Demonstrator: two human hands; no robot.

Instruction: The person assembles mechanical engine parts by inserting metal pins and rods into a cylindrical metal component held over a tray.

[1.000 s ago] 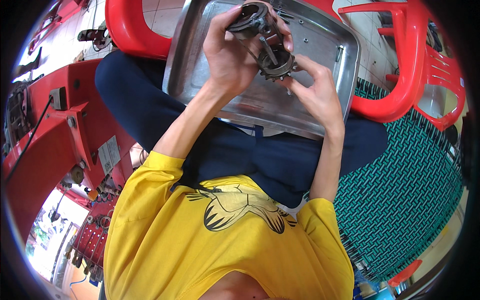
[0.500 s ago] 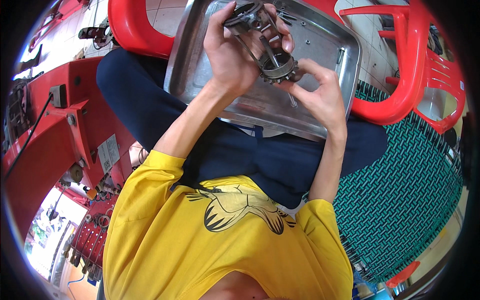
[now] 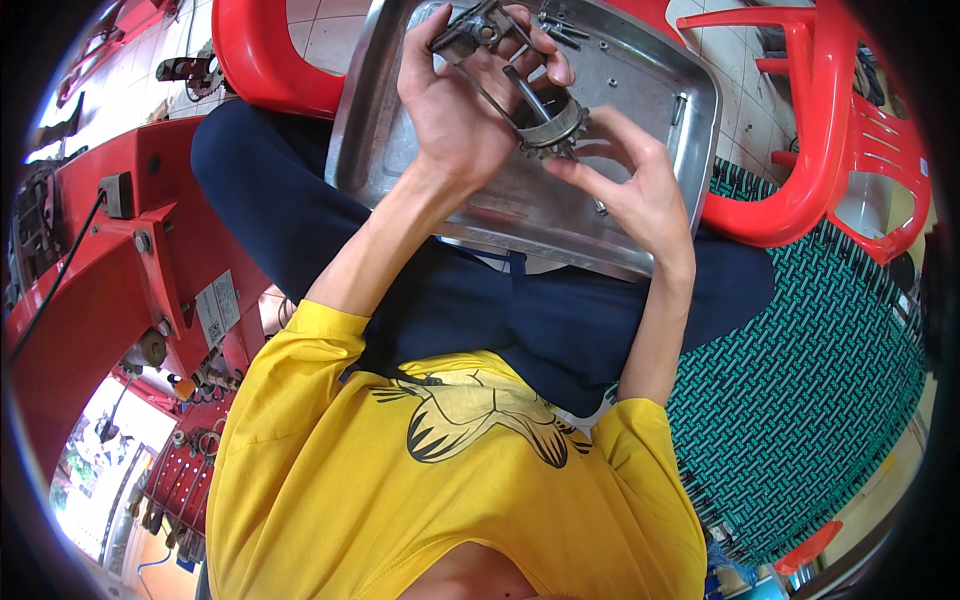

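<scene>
Presently, I find the work in mid-course, with the part in hand and not set down. The left hand (image 3: 460, 110), upper centre of the frame, has its grip closed around a dark metal assembly (image 3: 480, 25) with wire-like arms, lifted above the tray. The right hand (image 3: 630, 190), just right of centre, has its fingers partly spread; thumb and forefinger tips appear to pinch the lower rim of a toothed ring (image 3: 550, 125), though I cannot tell how firmly. The ring sits between the two hands and seems joined to the assembly by a short dark shaft; whether it is fully seated there I cannot tell.

The steel tray (image 3: 650, 90) rests across the lap, below both hands. In its upper right part lie small loose pieces: a few bolts (image 3: 555, 25) near the top edge and a short pin (image 3: 678, 105) by the right wall. I judge these as parts not yet fitted, or already removed; the frame does not settle which.

A red chair (image 3: 830, 130) stands at upper right, a second red seat (image 3: 260, 50) at upper left, a red machine frame (image 3: 110, 270) along the left edge, and a green woven mat (image 3: 800, 400) at lower right.

My judgement: handling of the ring is under way, and the loose pieces remain to be dealt with.
</scene>
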